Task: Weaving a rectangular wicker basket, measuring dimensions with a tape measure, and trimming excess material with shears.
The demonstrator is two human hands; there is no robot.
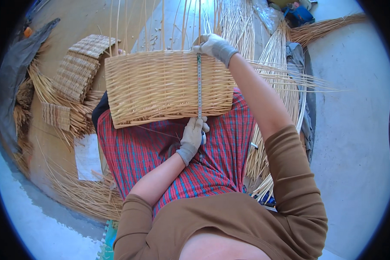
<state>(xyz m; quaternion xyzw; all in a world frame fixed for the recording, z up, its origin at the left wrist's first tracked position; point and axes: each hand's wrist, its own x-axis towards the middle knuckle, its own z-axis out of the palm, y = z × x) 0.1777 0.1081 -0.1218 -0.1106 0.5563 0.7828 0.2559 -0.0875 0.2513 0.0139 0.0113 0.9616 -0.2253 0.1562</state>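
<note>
A woven wicker basket (156, 86) lies across my lap on a red plaid cloth (212, 169), with bare upright stakes rising from its far edge. Stretched over its side from far edge to near edge is a tape measure (199, 86). My gloved left hand (193, 134) is closed around the tape's case at the basket's near edge; the case shows only in part. At the far edge, my gloved right hand (212, 45) pinches the tape's end against the rim. Loose weaving rods stick out from the basket's right side.
Long pale willow rods (273, 99) are heaped on the right, with darker rods (329, 28) beyond. Stacked woven panels (76, 71) lie at the left beside a grey cloth (19, 73). A white paper sheet (89, 158) and scattered rods (82, 190) are on the floor.
</note>
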